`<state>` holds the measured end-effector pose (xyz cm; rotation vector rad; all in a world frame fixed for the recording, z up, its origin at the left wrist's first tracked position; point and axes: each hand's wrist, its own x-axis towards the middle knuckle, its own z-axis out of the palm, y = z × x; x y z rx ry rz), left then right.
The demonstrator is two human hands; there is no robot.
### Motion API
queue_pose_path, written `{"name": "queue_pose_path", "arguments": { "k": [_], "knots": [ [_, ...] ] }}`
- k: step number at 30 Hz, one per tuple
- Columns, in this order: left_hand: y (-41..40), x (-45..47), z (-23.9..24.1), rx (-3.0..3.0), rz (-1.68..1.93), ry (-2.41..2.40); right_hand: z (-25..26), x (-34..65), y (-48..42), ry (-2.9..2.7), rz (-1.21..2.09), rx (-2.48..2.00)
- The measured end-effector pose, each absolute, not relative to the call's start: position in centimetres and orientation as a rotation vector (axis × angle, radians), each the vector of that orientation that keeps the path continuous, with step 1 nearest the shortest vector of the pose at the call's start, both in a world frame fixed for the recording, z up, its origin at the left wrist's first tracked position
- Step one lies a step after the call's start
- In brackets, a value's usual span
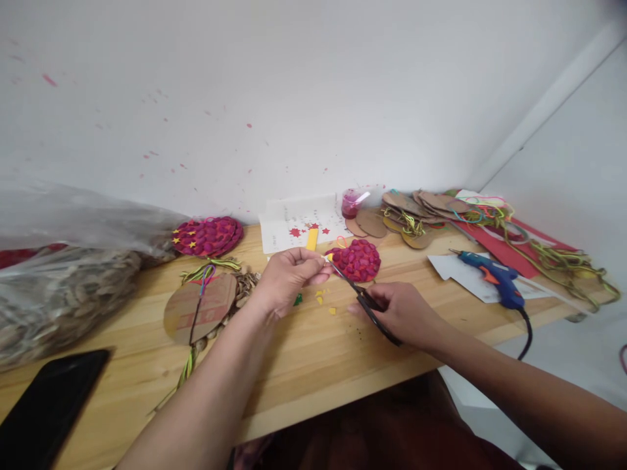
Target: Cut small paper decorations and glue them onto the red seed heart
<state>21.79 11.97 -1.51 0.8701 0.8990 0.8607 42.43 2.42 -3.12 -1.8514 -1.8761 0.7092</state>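
My left hand (294, 273) pinches a small piece of yellow paper (330, 257) between thumb and fingertips. My right hand (404, 312) grips black-handled scissors (363, 299), their blades pointing up and left to the yellow piece. Whether the blades are parted is too small to tell. Behind these hands lies a heart-shaped piece covered in pink and red bits (363, 260). A yellow paper strip (312, 239) stands out above my left hand. Small yellow scraps (332, 311) and a green scrap (298, 299) lie below on the wooden table (304, 365).
A blue glue gun (499, 277) lies at right by tangled yarn (553, 254). Cardboard discs (406, 203) and a pink cup (351, 203) stand behind. Red stars rest on white paper (274, 225). Left are decorated discs (210, 236), a cardboard disc (196, 313), plastic bags (73, 300) and a phone (53, 405).
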Motion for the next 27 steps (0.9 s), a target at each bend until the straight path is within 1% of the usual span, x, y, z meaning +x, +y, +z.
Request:
{"name": "queue_pose_path", "arguments": {
  "k": [4, 9, 14, 23, 27],
  "knots": [
    [12.3, 21.2, -1.3, 0.918, 0.820, 0.914, -2.3, 43.4, 2.4, -1.799, 0.843, -1.769],
    [11.8, 21.0, -1.0, 1.096, 0.558, 0.860, 0.2, 43.1, 3.3, -1.504, 1.120, -1.690],
    [11.3, 21.1, -0.7, 1.224, 0.429, 0.787, 1.4, 41.3, 4.4, -1.454, 1.249, -1.563],
    [11.4, 20.8, -1.2, 1.374, 0.392, 0.718, 0.5, 40.6, 4.9, -1.538, 1.255, -1.523],
    [11.5, 20.8, -1.3, 1.334, 0.422, 0.723, 0.3, 40.0, 5.0, -1.432, 1.237, -1.554]
  ]
}}
